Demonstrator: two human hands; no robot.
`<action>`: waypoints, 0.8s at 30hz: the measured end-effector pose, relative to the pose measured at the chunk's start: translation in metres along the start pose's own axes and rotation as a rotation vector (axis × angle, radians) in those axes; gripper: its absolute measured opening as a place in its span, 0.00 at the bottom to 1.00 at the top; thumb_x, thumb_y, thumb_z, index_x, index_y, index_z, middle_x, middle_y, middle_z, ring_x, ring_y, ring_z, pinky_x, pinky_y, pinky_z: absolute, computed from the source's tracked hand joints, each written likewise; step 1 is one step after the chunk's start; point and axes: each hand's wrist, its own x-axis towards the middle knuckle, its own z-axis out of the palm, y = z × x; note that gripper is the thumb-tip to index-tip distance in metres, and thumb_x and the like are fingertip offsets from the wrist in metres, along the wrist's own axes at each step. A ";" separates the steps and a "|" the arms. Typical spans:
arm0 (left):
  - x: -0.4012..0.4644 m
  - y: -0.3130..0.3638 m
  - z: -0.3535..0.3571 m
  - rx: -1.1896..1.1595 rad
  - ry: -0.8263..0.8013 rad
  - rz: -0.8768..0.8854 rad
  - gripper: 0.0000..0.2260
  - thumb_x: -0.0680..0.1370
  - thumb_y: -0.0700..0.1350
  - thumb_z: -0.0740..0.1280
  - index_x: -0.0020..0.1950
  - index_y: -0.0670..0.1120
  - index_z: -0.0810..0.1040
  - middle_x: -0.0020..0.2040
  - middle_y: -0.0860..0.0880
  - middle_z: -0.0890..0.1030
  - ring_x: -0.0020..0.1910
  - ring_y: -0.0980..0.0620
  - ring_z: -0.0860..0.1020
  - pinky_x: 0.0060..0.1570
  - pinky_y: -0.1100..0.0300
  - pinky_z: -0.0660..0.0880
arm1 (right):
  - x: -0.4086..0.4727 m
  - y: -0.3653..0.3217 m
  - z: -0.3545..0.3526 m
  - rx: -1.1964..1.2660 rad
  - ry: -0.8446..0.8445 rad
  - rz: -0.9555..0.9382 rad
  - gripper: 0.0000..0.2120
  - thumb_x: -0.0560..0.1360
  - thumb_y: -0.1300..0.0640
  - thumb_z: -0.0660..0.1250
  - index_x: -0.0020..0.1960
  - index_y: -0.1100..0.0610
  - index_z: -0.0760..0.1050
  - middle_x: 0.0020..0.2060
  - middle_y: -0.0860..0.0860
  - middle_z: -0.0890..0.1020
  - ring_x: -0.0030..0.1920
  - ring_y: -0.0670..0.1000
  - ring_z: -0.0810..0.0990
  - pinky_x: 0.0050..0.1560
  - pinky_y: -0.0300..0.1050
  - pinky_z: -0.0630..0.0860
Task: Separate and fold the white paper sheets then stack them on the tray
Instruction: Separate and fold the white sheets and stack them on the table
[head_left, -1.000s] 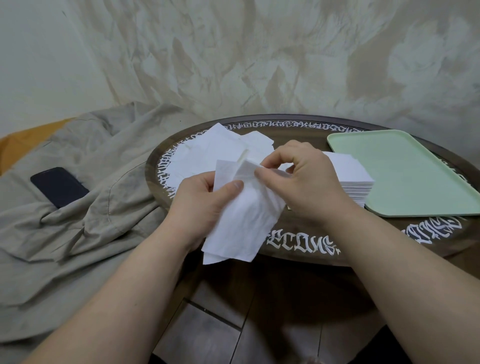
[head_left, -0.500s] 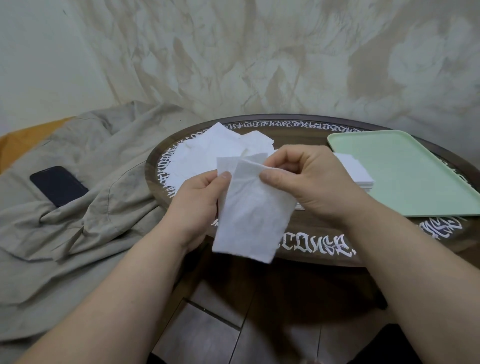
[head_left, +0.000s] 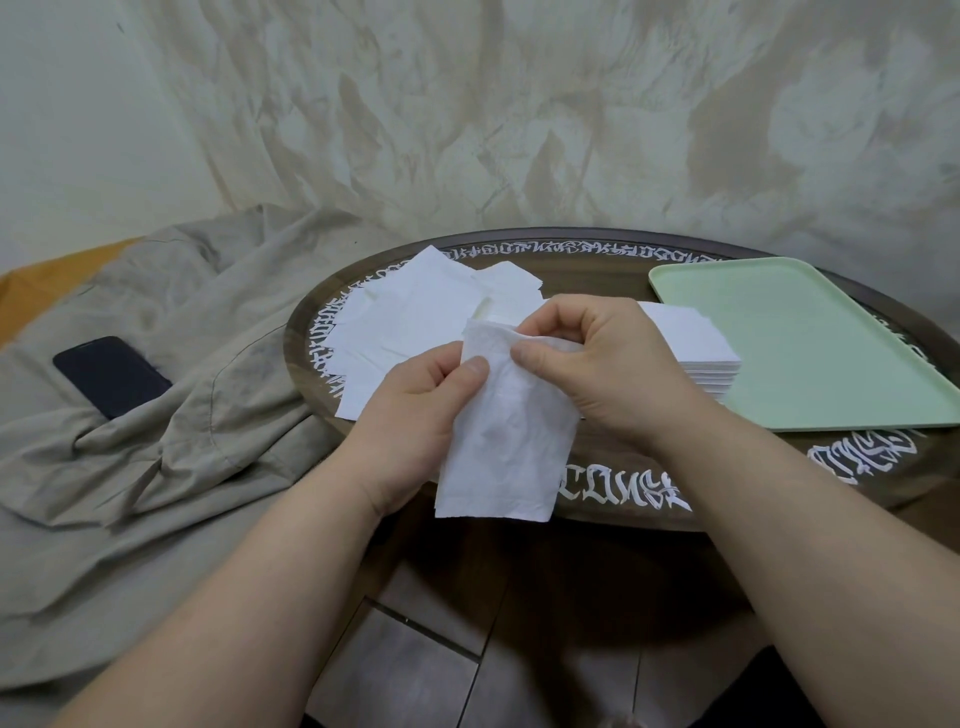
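1. A white paper sheet (head_left: 506, 441) hangs in the air over the near edge of the round table (head_left: 597, 280), pinched at its top by both hands, its lower edge drooping below the table rim.
2. The left hand (head_left: 415, 415) pinches the sheet's upper left part, thumb pressed on the front of the paper.
3. The right hand (head_left: 597, 364) pinches the upper right corner between thumb and curled fingers.
4. Behind the hands, a loose spread of white sheets (head_left: 415, 317) lies flat on the left half of the table, overlapping one another.
5. A neat stack of white sheets (head_left: 691, 353) sits on the table behind the right hand, touching or just beside the left edge of the tray; which, I cannot tell.
6. The pale green tray (head_left: 810, 343) lies on the table's right side, with no sheets on it.
7. Left of the table, a crumpled beige cloth (head_left: 182, 415) carries a dark phone (head_left: 111, 375).
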 end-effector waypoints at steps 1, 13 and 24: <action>0.000 0.000 0.000 0.010 0.003 0.004 0.14 0.76 0.51 0.63 0.54 0.45 0.83 0.53 0.40 0.84 0.53 0.42 0.81 0.59 0.41 0.74 | 0.000 0.000 0.000 0.003 0.004 0.003 0.07 0.73 0.61 0.71 0.38 0.51 0.79 0.36 0.44 0.82 0.38 0.41 0.77 0.43 0.38 0.73; -0.001 0.001 0.005 0.075 0.074 0.049 0.15 0.76 0.53 0.63 0.50 0.45 0.84 0.51 0.41 0.85 0.56 0.36 0.81 0.59 0.34 0.74 | 0.001 0.001 0.003 0.013 0.049 0.022 0.08 0.72 0.61 0.72 0.37 0.50 0.79 0.35 0.43 0.81 0.36 0.40 0.76 0.41 0.36 0.72; -0.002 0.003 0.005 -0.149 0.076 0.015 0.13 0.81 0.47 0.62 0.52 0.43 0.83 0.54 0.37 0.83 0.55 0.39 0.81 0.64 0.40 0.73 | -0.001 0.004 0.001 0.138 -0.114 0.208 0.04 0.74 0.57 0.71 0.47 0.53 0.77 0.38 0.47 0.80 0.34 0.41 0.77 0.32 0.32 0.69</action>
